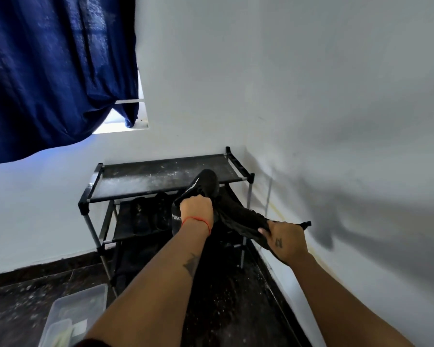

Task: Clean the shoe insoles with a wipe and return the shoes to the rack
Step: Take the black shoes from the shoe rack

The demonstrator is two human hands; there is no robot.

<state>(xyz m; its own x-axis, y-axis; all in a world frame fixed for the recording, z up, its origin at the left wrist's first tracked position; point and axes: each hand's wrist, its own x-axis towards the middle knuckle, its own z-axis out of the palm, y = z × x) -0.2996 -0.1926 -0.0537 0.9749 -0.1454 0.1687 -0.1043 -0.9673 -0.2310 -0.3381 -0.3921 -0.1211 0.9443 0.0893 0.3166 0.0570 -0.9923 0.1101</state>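
two hands at work, i see: my left hand (196,209) grips the black shoe (203,186) above the rack (161,176) to steady it, while my right hand (287,237), fingers pinching, pulls a dark insole-like piece (243,217) free, probably for wiping.

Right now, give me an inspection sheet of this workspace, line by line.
Surface: dark speckled floor, dusty.
Job's things: black sports shoe and a black cloth-like piece, identity unclear; black metal-framed shoe rack, top shelf dusty, dark pair of shoes on a lower shelf.
Clutter: clear plastic container.
Hands: left hand grips the shoe; right hand grips the cloth-like piece.
Cables: nothing seen.
Surroundings: white walls, navy curtain.
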